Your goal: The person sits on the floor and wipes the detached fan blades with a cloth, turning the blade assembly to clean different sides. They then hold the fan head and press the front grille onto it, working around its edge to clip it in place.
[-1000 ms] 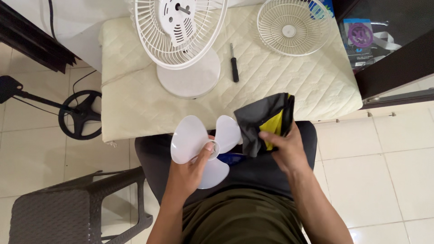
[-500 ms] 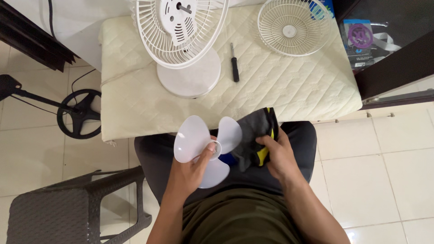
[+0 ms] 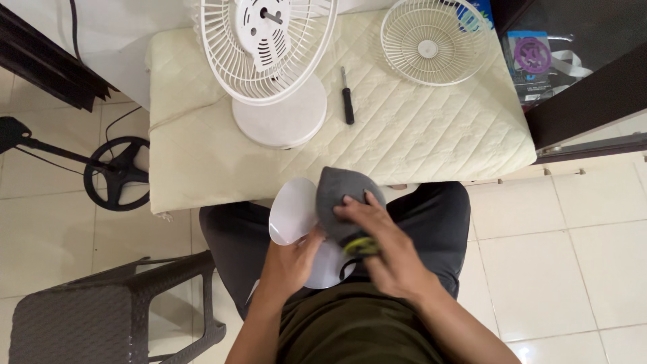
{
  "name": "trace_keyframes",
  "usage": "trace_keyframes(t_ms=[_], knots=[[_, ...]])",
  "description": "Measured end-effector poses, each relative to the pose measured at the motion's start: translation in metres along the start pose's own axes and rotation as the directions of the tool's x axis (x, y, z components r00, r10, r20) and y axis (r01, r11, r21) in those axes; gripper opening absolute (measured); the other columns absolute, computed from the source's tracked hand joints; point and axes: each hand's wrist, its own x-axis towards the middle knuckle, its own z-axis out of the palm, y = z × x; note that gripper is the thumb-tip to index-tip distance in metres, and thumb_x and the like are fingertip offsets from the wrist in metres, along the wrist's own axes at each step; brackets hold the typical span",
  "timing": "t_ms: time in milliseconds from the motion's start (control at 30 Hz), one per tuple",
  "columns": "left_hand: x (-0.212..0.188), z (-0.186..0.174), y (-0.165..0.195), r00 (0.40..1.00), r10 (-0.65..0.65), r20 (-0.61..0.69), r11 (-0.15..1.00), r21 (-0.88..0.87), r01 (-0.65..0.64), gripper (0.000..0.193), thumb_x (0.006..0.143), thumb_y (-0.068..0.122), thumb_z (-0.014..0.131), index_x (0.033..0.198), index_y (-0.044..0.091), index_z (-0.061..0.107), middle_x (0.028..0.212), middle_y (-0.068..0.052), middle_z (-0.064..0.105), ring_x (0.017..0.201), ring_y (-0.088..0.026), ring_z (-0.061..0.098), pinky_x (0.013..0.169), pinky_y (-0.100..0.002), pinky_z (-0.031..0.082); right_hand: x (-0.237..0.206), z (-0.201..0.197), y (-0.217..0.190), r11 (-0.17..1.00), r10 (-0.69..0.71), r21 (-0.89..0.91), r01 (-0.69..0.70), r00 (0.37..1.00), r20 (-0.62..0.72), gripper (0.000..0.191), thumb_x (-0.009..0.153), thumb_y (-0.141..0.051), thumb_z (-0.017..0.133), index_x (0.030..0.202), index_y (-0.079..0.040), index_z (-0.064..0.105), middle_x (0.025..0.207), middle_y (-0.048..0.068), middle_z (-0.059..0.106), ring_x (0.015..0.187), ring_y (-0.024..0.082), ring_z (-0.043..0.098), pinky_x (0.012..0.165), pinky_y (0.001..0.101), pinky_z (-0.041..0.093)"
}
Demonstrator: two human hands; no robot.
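Over my lap, my left hand (image 3: 291, 261) grips a white plastic fan blade (image 3: 292, 214) from below. My right hand (image 3: 381, 243) presses a grey cloth with a yellow side (image 3: 340, 195) onto one of the blade's vanes, covering it. On the cushioned table ahead stands a white fan body with its rear grille and bare motor shaft (image 3: 268, 47) on a round base (image 3: 286, 120). The detached front grille (image 3: 431, 40) lies at the table's far right. A black-handled screwdriver (image 3: 347, 102) rests between them.
The table has a cream quilted cover (image 3: 438, 135). A dark woven stool (image 3: 101, 310) stands at my left. A black round stand base (image 3: 120, 172) sits on the tiled floor at left. A dark cabinet with packaged items (image 3: 539, 57) is at the right.
My right hand has brought the cloth from beside the blade onto it, now covering the right vane. The left hand still holds the blade, slightly lowered.
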Motion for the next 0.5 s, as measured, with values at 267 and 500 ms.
trace_keyframes(t_ms=[267,500], knots=[[-0.009,0.005,0.007,0.987,0.134,0.09,0.99,-0.053,-0.129,0.023,0.096,0.012,0.066,0.114,-0.002,0.066,0.098,-0.01,0.073,0.088,-0.018,0.069,0.077,-0.034,0.057,0.02,-0.012,-0.002,0.98,-0.043,-0.197,0.011,0.986,-0.16,0.041,0.08,-0.022,0.068,0.118,-0.009,0.074,0.14,0.021,0.052,0.129,0.037,0.055,0.111,0.0505,0.043],[-0.006,0.006,0.02,0.992,0.112,-0.056,0.993,-0.021,-0.113,0.019,0.101,0.014,0.062,0.111,0.0,0.072,0.09,-0.007,0.074,0.083,-0.014,0.069,0.075,-0.03,0.055,0.007,0.003,-0.007,0.878,-0.081,-0.477,-0.046,0.967,-0.241,0.062,0.061,0.002,0.072,0.122,-0.006,0.074,0.12,0.016,0.059,0.109,0.033,0.059,0.09,0.0404,0.051]])
